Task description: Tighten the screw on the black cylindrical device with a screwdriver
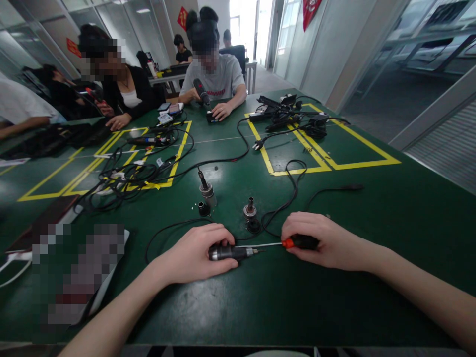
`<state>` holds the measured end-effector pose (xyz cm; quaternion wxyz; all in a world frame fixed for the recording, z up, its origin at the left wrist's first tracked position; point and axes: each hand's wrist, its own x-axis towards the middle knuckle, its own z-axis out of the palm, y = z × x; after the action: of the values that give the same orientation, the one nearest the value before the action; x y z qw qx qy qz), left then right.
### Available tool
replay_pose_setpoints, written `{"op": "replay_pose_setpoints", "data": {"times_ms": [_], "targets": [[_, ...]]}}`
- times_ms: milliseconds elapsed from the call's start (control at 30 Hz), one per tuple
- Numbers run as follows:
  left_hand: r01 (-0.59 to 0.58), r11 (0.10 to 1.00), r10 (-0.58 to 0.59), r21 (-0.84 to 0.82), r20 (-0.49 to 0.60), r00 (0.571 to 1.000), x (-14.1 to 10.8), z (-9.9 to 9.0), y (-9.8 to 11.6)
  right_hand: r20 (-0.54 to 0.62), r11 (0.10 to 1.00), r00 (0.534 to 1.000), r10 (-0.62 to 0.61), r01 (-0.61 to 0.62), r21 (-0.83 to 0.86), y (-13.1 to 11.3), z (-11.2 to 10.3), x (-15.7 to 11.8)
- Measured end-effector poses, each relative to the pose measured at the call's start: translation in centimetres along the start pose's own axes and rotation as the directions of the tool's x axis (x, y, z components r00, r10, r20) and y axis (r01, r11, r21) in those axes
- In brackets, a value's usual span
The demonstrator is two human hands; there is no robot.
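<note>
One green table (334,307) — screwdriver (303,242), yellow tape (366,164), cables (316,129) — beside a glass partition (427,69).

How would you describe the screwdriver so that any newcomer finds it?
On the green table, nearest the camera, find the right hand. It holds the screwdriver, whose partly orange handle sets it apart from the dark tool in the left hand.

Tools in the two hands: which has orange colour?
The screwdriver in the right hand, with an orange front on its black handle; the black-and-silver tool in the left hand shows none.
</note>
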<state>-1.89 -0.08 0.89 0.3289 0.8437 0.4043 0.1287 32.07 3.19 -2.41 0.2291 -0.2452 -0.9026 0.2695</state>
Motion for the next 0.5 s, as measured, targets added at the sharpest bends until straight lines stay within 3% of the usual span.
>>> {"op": "replay_pose_setpoints", "data": {"times_ms": [233,500], "targets": [[-0.009,1.0,0.009,0.003,-0.008,1.0,0.0,0.1,-0.2,0.005,0.998,1.0,0.005,-0.005,0.067,-1.2,-1.1,0.7],[-0.013,1.0,0.013,0.001,-0.009,1.0,0.2,0.1,-0.1,0.068,0.998,0.996,0.055,-0.057,0.038,-1.3,-0.6,0.7]]}}
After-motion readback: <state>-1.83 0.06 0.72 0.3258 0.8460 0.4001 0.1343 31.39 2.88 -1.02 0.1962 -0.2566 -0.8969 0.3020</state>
